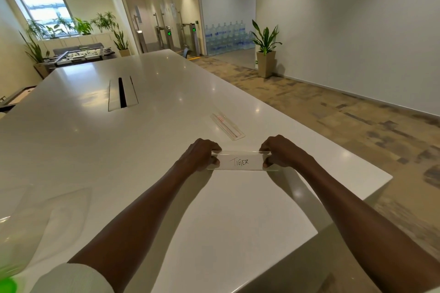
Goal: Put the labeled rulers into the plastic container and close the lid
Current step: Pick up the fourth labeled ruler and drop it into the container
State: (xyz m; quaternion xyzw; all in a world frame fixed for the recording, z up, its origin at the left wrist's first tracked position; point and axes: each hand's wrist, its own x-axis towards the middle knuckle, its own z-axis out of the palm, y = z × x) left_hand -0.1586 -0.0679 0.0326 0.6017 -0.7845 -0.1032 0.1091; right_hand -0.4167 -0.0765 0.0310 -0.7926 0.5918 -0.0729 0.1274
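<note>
I hold a clear ruler [241, 161] with a white label reading "TIGER" just above the white table [142, 150]. My left hand [202, 154] pinches its left end and my right hand [282, 152] pinches its right end. A second clear ruler [227, 126] with red markings lies flat on the table just beyond my hands, angled away. A clear plastic container [26, 223] with a green part [7, 285] sits blurred at the bottom left edge of the view; whether it is open I cannot tell.
The table's right edge and near corner [388, 176] lie close to my right hand. A cable slot [122, 93] is set into the table farther back. Potted plants, water bottles and carpeted floor lie beyond.
</note>
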